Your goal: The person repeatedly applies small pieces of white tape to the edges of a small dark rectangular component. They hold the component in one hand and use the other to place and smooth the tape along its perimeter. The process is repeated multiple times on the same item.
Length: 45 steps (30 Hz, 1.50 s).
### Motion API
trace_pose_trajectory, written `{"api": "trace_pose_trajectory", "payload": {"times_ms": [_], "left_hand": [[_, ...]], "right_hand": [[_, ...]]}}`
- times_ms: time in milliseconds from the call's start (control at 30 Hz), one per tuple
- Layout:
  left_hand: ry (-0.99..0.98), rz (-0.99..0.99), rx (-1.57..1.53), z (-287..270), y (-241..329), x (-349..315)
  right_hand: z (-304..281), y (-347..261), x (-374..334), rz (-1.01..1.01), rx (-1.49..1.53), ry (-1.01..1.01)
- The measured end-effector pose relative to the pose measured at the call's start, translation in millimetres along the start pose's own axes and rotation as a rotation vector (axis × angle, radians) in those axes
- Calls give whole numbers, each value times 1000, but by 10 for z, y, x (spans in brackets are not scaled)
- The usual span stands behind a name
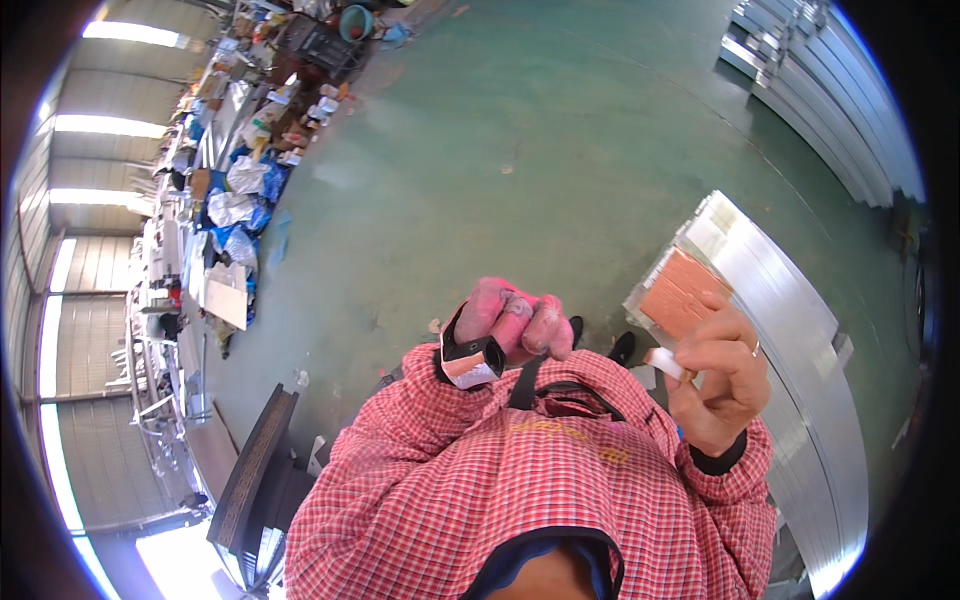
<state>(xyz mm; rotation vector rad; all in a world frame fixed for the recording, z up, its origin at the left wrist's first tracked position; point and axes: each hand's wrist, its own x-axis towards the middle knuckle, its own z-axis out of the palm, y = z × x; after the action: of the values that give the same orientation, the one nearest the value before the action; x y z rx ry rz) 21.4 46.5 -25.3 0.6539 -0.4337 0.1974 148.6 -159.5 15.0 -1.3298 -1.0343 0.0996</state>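
Note:
My left hand [515, 318], in a pinkish-red work glove, is raised in front of my chest with its fingers curled. It is closed on a short box-like piece [473, 362], black with a shiny, reflective side and what looks like a hollow end. My right hand [718, 380] is bare, with a ring on one finger. Its thumb and fingers pinch a small white stub [666, 363] with a brownish end; its exact kind I cannot make out. Beyond the right fingers an orange-brown flat piece [683, 291] lies on long silver metal profiles [790, 310].
More long metal profiles [830, 110] are stacked at the far right. Bags, boxes and scrap [240, 190] crowd the left side, with a teal bucket [355, 23] at their far end. A dark ridged stack [255, 470] stands at lower left. The floor [480, 140] is green.

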Motion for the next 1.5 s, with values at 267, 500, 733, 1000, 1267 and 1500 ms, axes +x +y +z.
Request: {"api": "trace_pose_trajectory", "payload": {"times_ms": [267, 500, 733, 1000, 1267, 1500], "left_hand": [[79, -63, -112, -126, 90, -36], [439, -153, -212, -194, -115, -146], [777, -241, -201, -217, -194, -217], [921, -284, -180, -222, -245, -238], [943, -301, -159, -176, -269, -165], [906, -342, -105, -91, -243, -70]], "right_hand": [[-69, 337, -72, 132, -225, 117], [-530, 1875, -989, 586, -490, 406], [-450, 2880, -2064, 843, -911, 276], [-281, 3185, -2309, 916, -1014, 154], [-326, 3249, -2360, 887, -1059, 124], [-378, 3333, -2464, 853, -1048, 115]]}}
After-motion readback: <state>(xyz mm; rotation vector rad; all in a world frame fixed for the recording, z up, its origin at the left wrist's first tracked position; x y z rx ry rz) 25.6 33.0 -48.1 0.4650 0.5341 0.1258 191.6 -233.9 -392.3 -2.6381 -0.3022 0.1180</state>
